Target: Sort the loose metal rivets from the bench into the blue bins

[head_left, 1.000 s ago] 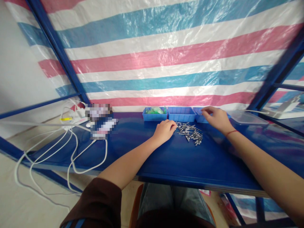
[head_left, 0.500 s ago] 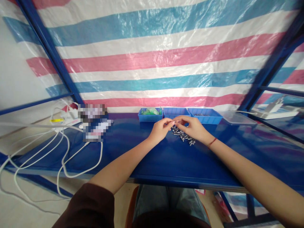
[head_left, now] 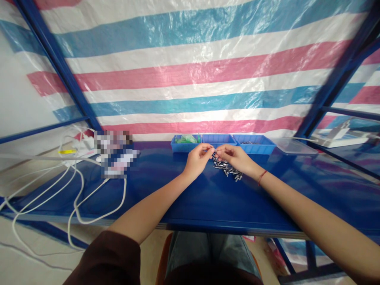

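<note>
Left hand (head_left: 196, 161): fingertips closed, small item (head_left: 215, 150) is pinched, identity cannot be told | Right hand (head_left: 237, 157): fingertips closed against same item | Metal parts (head_left: 228, 169): piled on blue table (head_left: 208, 202), partly covered by right hand, before blue bins (head_left: 255, 149).

The left hand (head_left: 196, 161) and the right hand (head_left: 236, 157), which has a red string (head_left: 261, 177) at its wrist, have their fingertips close together just above a pile of metal pins (head_left: 228, 170) on a blue table (head_left: 204, 202); anything between the fingers is too small to tell. Behind them three blue bins stand in a row, the left bin (head_left: 184, 148) holding a green bag (head_left: 187, 139) and the right bin (head_left: 257, 149) small metal pieces (head_left: 248, 143). White cables (head_left: 99, 218) loop at the table's left end, and a striped sheet (head_left: 190, 81) hangs behind.
</note>
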### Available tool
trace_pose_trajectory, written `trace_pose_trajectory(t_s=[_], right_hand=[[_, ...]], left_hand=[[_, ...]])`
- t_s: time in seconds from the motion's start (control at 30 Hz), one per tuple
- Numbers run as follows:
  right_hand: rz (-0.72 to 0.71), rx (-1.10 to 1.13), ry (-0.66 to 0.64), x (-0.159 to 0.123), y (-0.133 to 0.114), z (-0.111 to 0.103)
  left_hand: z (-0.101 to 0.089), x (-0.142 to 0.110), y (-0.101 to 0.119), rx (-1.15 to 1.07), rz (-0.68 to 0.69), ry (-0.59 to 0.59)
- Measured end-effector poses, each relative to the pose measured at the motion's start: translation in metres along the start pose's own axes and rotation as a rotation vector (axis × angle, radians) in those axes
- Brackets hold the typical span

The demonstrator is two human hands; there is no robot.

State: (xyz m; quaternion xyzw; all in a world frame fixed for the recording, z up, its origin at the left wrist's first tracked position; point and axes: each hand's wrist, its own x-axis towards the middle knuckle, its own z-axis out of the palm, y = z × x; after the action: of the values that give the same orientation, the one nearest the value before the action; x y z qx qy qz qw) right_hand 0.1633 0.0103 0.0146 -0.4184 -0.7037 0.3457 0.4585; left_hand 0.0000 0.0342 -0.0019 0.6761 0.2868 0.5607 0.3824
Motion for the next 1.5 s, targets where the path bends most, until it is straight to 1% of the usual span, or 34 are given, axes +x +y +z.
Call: trace_pose_trajectory(t_s=[0.1,0.17,0.3,0.4,0.5,0.57,0.63,0.7,0.73,0.8,0.83,0.87,0.9,0.93,0.97,1.03,1.1,1.13,1.2,1.27,1.33,1.4,1.5], right_hand=[[0.073,0.027,-0.021,-0.002,-0.003,0.002],[0.091,0.034,-0.018,-0.003,-0.004,0.003],[0.019,0.054,0.096,-0.001,-0.004,0.002],[-0.063,0.015,0.178,-0.001,-0.005,0.001],[-0.198,-0.141,0.243,-0.005,-0.009,0.002],[-0.301,-0.333,0.264,-0.009,-0.015,0.004],[-0.372,-0.516,0.277,-0.011,-0.019,0.001],[-0.383,-0.62,0.352,-0.009,-0.018,-0.008],[-0.365,-0.647,0.427,-0.006,-0.016,-0.016],[-0.285,-0.689,0.623,-0.001,-0.007,-0.037],[-0.234,-0.706,0.715,0.002,0.0,-0.05],[-0.183,-0.734,0.774,0.004,0.007,-0.063],[-0.139,-0.775,0.798,0.006,0.015,-0.075],[-0.116,-0.798,0.805,0.007,0.022,-0.087],[-0.086,-0.834,0.789,0.007,0.029,-0.096],[-0.006,-0.986,0.729,0.007,0.04,-0.107],[0.02,-1.053,0.699,0.006,0.046,-0.109],[0.007,-1.047,0.698,0.006,0.047,-0.107],[-0.038,-1.014,0.682,0.008,0.045,-0.1],[-0.094,-0.981,0.631,0.01,0.04,-0.09],[-0.156,-0.954,0.539,0.011,0.033,-0.078],[-0.216,-0.933,0.421,0.011,0.026,-0.065],[-0.256,-0.882,0.259,0.008,0.015,-0.048]], left_hand=[[0.0,0.0,0.002,-0.004,0.014,-0.001],[-0.001,0.0,0.002,-0.004,0.023,-0.002],[-0.002,0.001,0.0,0.002,0.011,0.005],[-0.003,0.003,-0.002,-0.011,-0.053,-0.008],[-0.003,0.003,-0.004,-0.059,-0.209,-0.063],[-0.003,0.002,-0.004,-0.062,-0.312,-0.155],[-0.002,0.001,-0.005,0.002,-0.352,-0.26],[-0.001,0.0,-0.004,0.142,-0.308,-0.292],[-0.001,-0.001,-0.003,0.235,-0.248,-0.287],[-0.001,-0.003,-0.001,0.445,-0.061,-0.304],[-0.002,-0.004,-0.001,0.553,0.043,-0.341],[-0.002,-0.006,-0.001,0.651,0.126,-0.387],[-0.002,-0.007,-0.001,0.734,0.173,-0.433],[-0.002,-0.008,-0.002,0.799,0.181,-0.471],[-0.001,-0.008,-0.003,0.847,0.161,-0.498],[0.0,-0.009,-0.007,0.893,0.104,-0.527],[0.0,-0.008,-0.011,0.896,0.095,-0.526],[0.0,-0.007,-0.012,0.892,0.102,-0.515],[-0.001,-0.006,-0.013,0.885,0.109,-0.489],[-0.002,-0.006,-0.011,0.886,0.111,-0.474],[-0.003,-0.006,-0.01,0.882,0.116,-0.462],[-0.003,-0.007,-0.009,0.862,0.123,-0.444],[-0.002,-0.006,-0.011,0.8,0.118,-0.36]])
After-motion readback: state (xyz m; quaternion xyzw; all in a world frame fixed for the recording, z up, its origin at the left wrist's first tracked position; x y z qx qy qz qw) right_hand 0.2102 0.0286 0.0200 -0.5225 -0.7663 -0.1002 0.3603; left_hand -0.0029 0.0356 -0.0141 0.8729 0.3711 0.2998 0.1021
